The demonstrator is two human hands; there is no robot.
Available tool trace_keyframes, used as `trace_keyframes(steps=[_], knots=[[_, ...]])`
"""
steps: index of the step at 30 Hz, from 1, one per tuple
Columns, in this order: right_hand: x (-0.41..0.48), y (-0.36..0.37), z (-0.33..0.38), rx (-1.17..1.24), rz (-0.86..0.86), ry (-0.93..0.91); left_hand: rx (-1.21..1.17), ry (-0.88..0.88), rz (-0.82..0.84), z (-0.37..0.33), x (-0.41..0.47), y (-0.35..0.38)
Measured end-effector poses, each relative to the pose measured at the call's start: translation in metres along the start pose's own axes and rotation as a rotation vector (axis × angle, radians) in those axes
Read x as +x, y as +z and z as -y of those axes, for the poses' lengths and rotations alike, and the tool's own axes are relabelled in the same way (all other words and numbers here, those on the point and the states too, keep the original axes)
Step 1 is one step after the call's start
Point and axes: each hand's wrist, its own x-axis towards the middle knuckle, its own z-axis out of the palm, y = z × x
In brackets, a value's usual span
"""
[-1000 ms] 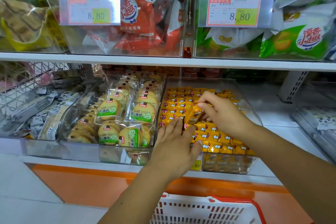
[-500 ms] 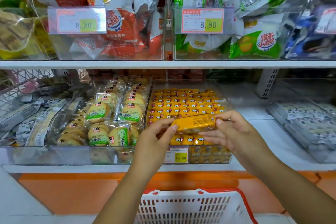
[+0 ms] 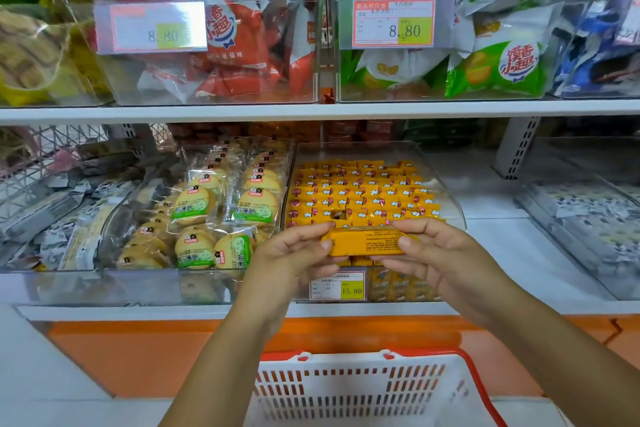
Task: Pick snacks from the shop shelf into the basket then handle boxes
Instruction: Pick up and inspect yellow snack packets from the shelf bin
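A: Where was the snack at that moment?

B: The yellow packet point(image 3: 363, 242) was held level between both hands, in front of the lower shelf and above the basket point(image 3: 349, 367). Its printed side faced the camera.

A: How were the hands set?

B: The left hand point(image 3: 294, 256) pinched the packet's left end, thumb on the near face and fingers curled over the top edge. The right hand point(image 3: 440, 253) gripped the right end the same way, so both were clamped on the one packet.

A: What sat behind it?

B: A clear bin point(image 3: 450, 198) of small yellow wrapped snacks in neat rows, with one dark gap near the front. A price tag point(image 3: 337, 286) reading 15.80 was fixed to its front wall, just below the packet. Beside it on the left lay round biscuit packs point(image 3: 194, 208) with green labels.

A: And higher up?

B: The upper shelf point(image 3: 311, 111) carried clear bins of red bags point(image 3: 235, 45) and green bags point(image 3: 495, 69), each tagged 8.80.

A: The basket itself?

B: White and slotted with a red rim, low in the view between the forearms. I could not tell what lay inside.
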Motion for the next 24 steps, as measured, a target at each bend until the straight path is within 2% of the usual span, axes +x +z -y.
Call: trace_keyframes(steps=[5,11,13,17,21,24], knots=[[0.004,0.0,-0.001,0.029,-0.013,0.016,0.002,-0.003,0.008,0.002,0.003,-0.002],[0.005,-0.003,0.005,0.108,0.032,0.057,0.062,0.025,0.107,0.002,0.003,-0.008],[0.005,-0.003,0.006,0.097,0.04,0.048,0.056,0.046,0.064,0.001,0.003,-0.008],[0.006,-0.001,0.002,0.01,-0.052,0.0,0.152,0.093,-0.079,0.004,0.006,-0.004],[0.009,-0.003,-0.001,0.017,-0.1,-0.066,0.192,0.146,-0.104,0.009,0.006,0.003],[0.01,-0.001,-0.002,0.035,-0.13,-0.089,0.138,0.179,-0.13,0.008,0.003,0.01]])
